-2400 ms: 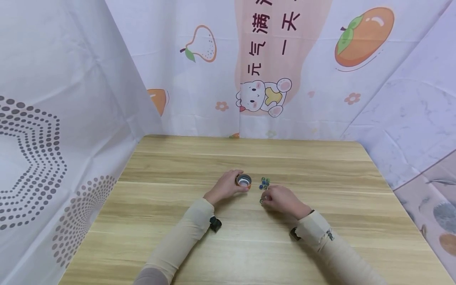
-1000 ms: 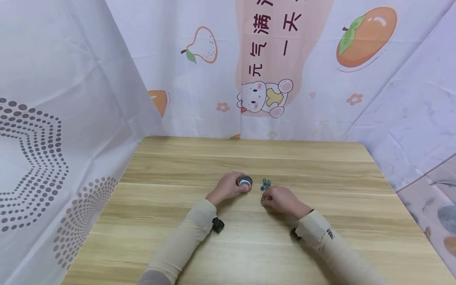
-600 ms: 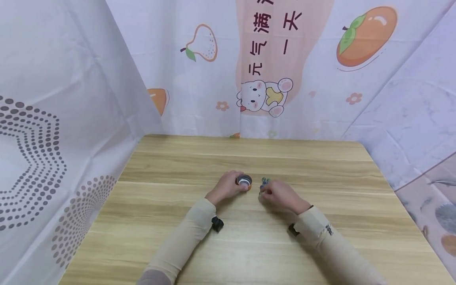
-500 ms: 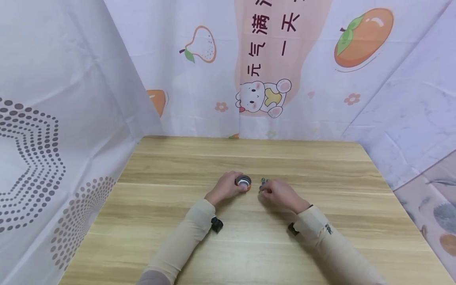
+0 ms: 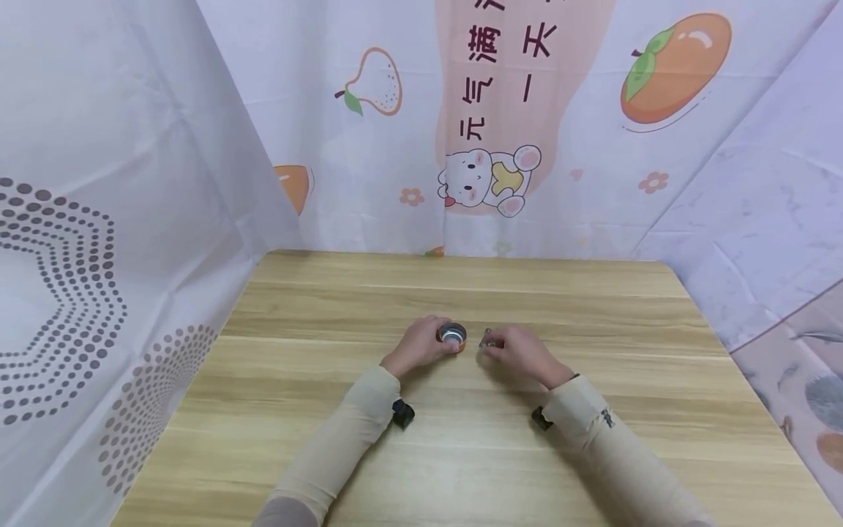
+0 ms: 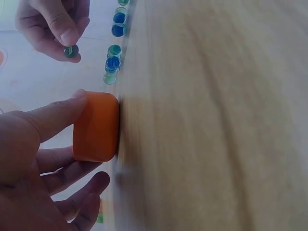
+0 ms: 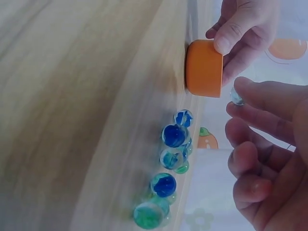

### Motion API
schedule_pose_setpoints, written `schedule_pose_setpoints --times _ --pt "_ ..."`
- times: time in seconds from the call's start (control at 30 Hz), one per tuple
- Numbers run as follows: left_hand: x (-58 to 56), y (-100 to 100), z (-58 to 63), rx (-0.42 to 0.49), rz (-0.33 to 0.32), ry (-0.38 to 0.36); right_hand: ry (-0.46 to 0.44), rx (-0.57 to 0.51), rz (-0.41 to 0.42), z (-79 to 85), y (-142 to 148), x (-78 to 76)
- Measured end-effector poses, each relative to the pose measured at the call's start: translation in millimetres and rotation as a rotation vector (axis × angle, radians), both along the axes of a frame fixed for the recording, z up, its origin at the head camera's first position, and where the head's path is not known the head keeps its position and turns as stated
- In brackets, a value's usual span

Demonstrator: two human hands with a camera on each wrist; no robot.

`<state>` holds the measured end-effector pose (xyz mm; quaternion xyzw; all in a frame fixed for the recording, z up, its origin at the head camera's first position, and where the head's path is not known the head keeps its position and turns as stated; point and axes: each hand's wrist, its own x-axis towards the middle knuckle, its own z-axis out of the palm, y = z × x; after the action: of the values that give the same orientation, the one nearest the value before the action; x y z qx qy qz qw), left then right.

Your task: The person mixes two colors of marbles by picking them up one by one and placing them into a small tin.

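Observation:
My left hand grips a small orange cup that stands upright on the table, thumb on its rim and fingers round the far side. Seen from above, the cup has a silvery inside. To the right of it my right hand is raised over the table. Between its thumb and forefinger it pinches a glass marble, near the height of the cup's rim; the other fingers are loosely curled. Several blue and green marbles lie on the table beside the cup, mostly hidden under the right hand in the head view.
The wooden table ends at a white printed cloth hung behind it. More cloth hangs at the left and right sides. A small black camera sits on the left wrist and another on the right.
My right hand, low by the marbles before, has moved away from the table's front edge and now holds its marble above the table. The left hand and cup have stayed about where they were.

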<state>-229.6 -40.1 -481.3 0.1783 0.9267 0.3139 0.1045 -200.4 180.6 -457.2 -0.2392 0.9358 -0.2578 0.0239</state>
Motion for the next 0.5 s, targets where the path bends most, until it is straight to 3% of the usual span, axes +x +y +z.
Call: schedule_pose_setpoints --times 0.5 --pt "-2.4 0.6 1.9 -0.013 -0.016 0.016 -0.019 -0.013 -0.047 0.9 -6.7 -8.4"
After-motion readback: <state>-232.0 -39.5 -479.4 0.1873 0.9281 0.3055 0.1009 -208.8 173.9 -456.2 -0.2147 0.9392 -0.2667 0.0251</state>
